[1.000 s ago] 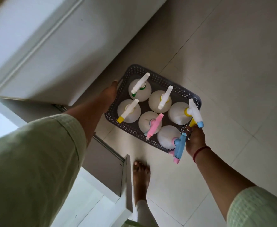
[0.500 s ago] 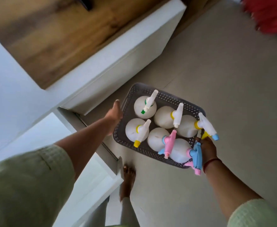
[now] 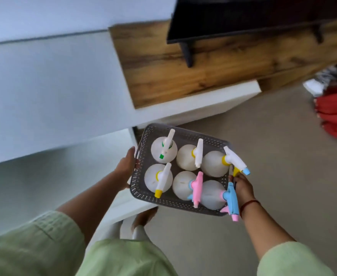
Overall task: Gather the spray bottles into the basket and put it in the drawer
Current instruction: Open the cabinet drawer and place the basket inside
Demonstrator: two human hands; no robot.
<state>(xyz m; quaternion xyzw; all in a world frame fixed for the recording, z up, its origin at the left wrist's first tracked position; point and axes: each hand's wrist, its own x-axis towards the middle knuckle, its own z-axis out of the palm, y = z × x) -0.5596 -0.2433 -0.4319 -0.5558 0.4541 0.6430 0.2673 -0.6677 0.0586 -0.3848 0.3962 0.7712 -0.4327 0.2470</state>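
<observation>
Now we hold the basket [image 3: 143,188] aloft, left hand [image 3: 126,169] and right hand [image 3: 242,189] gripping its ends, six bottles [image 3: 213,163] upright inside, drawer [image 3: 50,176] open below-left.

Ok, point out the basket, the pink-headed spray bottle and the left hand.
basket [image 3: 164,200] head view, near perforated wall
pink-headed spray bottle [image 3: 196,188] head view, pink trigger head
left hand [image 3: 126,169] head view, back of hand

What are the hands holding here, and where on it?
The grey basket of spray bottles: left hand on one short-end rim, right hand on the opposite one.
</observation>
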